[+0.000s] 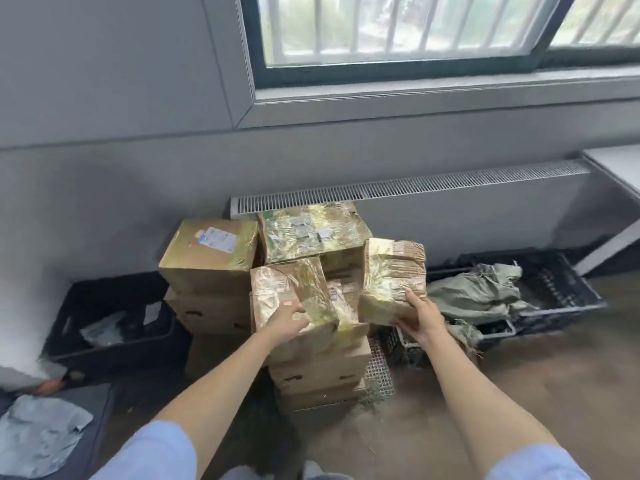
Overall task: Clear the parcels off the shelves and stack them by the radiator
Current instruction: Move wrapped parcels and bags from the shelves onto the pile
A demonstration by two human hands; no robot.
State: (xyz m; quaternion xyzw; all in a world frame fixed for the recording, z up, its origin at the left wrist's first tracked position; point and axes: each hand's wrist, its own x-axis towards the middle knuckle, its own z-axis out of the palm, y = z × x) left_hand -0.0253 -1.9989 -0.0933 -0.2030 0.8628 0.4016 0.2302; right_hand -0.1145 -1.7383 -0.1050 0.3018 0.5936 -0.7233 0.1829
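Right hand (420, 315) grips the lower near corner of a small tape-wrapped parcel (393, 280), held tilted just beside the stack; left hand (289, 322) lies flat, fingers spread, on the tilted top parcel (294, 296) of the near stack (318, 362). Stacks sit on the floor against the radiator (408, 188), whose left lower part they hide. Shipping label (218, 239) on the back-left box (209, 258) is too blurred to read; glossy tape hides the other labels.

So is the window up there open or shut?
Open. The window sash hangs askew in its frame, its right edge slanting away from the next pane.
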